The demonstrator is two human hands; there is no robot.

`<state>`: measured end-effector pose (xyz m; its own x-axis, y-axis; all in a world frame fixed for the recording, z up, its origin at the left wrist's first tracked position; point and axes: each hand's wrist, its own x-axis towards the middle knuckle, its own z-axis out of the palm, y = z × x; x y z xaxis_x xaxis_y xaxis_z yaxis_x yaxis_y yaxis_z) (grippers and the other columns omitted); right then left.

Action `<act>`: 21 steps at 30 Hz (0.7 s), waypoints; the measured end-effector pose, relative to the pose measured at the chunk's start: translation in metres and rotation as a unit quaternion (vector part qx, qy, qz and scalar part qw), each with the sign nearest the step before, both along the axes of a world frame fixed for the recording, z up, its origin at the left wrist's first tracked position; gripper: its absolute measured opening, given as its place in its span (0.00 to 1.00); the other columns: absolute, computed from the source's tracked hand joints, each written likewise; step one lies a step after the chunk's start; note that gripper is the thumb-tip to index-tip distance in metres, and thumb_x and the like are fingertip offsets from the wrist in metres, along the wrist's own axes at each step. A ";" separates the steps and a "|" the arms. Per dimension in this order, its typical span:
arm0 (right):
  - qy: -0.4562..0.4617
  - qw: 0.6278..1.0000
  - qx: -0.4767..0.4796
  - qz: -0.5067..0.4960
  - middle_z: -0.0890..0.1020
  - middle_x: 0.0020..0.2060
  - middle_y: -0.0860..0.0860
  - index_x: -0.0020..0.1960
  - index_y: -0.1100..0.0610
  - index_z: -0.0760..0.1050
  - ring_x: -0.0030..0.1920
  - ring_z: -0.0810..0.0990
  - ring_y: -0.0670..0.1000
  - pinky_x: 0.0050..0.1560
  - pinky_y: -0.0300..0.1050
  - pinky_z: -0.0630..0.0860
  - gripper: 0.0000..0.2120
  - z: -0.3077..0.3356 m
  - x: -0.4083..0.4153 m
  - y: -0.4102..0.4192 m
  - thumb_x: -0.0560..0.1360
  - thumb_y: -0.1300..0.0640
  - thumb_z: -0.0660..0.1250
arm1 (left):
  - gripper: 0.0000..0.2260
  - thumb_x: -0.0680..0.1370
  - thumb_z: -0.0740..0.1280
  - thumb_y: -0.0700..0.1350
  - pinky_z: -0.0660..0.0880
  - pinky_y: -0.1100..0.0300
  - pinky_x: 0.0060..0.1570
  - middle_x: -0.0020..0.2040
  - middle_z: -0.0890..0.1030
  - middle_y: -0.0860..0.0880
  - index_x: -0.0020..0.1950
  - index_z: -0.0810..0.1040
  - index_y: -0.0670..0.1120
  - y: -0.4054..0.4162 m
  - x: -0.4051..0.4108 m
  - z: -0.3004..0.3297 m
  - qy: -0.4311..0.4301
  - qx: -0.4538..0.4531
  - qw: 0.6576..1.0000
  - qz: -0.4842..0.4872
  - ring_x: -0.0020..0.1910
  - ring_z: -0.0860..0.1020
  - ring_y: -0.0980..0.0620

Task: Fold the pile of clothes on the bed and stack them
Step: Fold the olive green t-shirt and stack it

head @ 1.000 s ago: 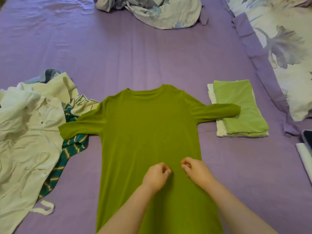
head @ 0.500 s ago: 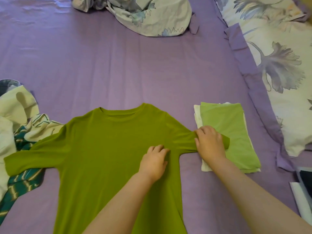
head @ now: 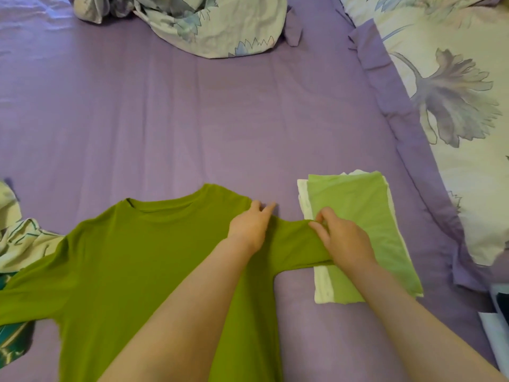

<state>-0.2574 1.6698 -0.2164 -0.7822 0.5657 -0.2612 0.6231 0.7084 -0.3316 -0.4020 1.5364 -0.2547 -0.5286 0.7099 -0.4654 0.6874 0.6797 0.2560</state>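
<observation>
An olive-green long-sleeved shirt (head: 143, 257) lies flat on the purple bed sheet (head: 192, 119), neck away from me. My left hand (head: 252, 224) presses flat on its right shoulder with straight fingers. My right hand (head: 341, 238) pinches the end of the right sleeve, which lies over the folded stack (head: 358, 216). That stack has a light green piece on top of a white one. The unfolded pile (head: 16, 244) of pale and teal-striped clothes sits at the left edge.
A crumpled floral duvet (head: 209, 23) lies at the far side of the bed. A floral pillow with a purple border (head: 454, 106) runs along the right. A dark device and white paper (head: 498, 312) sit at the lower right edge.
My left hand slid up from the shirt's chest to its right shoulder. My right hand now pinches the sleeve end over the stack. The view shifted right.
</observation>
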 end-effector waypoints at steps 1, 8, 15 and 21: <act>-0.004 1.000 -0.024 -0.016 0.73 0.30 0.48 0.47 0.52 0.70 0.39 0.77 0.57 0.35 0.47 0.66 0.14 0.003 0.001 0.003 0.77 0.41 0.62 | 0.20 0.79 0.60 0.40 0.73 0.51 0.47 0.66 0.68 0.44 0.71 0.67 0.49 0.002 -0.002 0.000 0.007 -0.007 1.000 0.009 0.58 0.76 0.41; -0.041 0.981 -0.185 -0.040 0.71 0.28 0.49 0.33 0.53 0.66 0.34 0.71 0.52 0.32 0.46 0.62 0.13 0.023 0.018 0.023 0.69 0.56 0.70 | 0.08 0.78 0.64 0.38 0.73 0.50 0.50 0.52 0.73 0.42 0.55 0.79 0.44 0.015 -0.005 0.014 -0.056 0.205 0.953 0.216 0.51 0.76 0.41; 0.023 0.943 -0.274 -0.190 0.78 0.41 0.50 0.49 0.56 0.70 0.42 0.78 0.53 0.38 0.38 0.74 0.12 0.014 0.014 -0.004 0.72 0.56 0.72 | 0.16 0.78 0.65 0.36 0.67 0.61 0.64 0.65 0.66 0.42 0.65 0.74 0.43 -0.001 0.026 0.014 -0.184 0.281 0.903 0.268 0.58 0.73 0.45; 0.114 0.881 -0.414 -0.199 0.79 0.55 0.55 0.58 0.55 0.70 0.41 0.80 0.48 0.36 0.42 0.80 0.13 0.026 -0.027 -0.064 0.75 0.64 0.67 | 0.13 0.82 0.58 0.54 0.78 0.55 0.39 0.50 0.76 0.45 0.56 0.74 0.46 -0.045 0.030 0.029 -0.444 0.309 0.646 0.539 0.41 0.78 0.51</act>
